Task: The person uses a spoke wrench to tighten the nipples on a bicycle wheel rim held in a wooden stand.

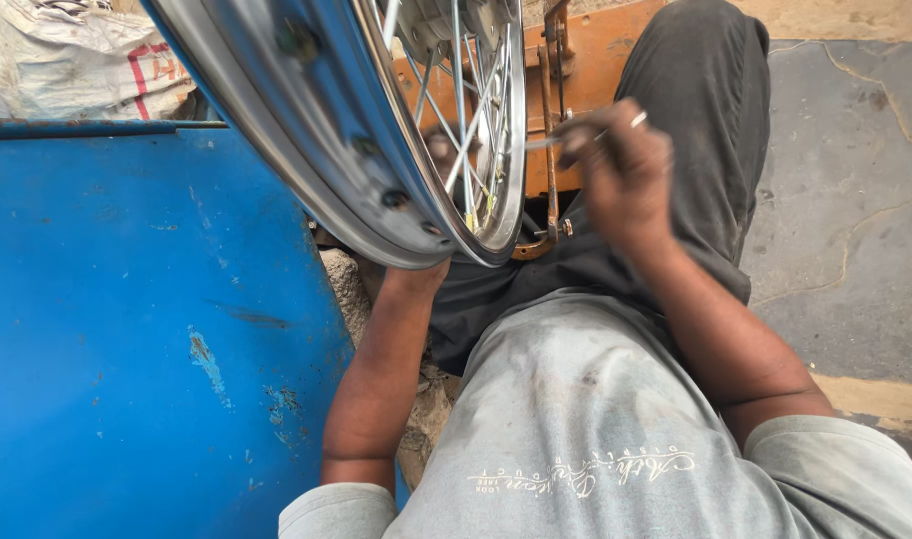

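A chrome spoked wheel rim (326, 130) stands upright in front of me, with thin metal spokes (466, 110) running to a hub at the top. My right hand (620, 170) is closed on a thin metal spoke tool (566, 135) held against the spokes on the rim's right side. My left hand (438, 150) reaches behind the rim and shows only partly through the spokes; its forearm (381, 369) rises from below. Whether that hand grips the rim or a spoke is hidden.
A blue painted metal panel (146, 329) fills the left. An orange metal stand (586, 60) sits behind the wheel. A white sack (76, 55) lies at the top left. Cracked grey concrete floor (855, 180) is on the right. My dark trouser leg (705, 110) extends forward.
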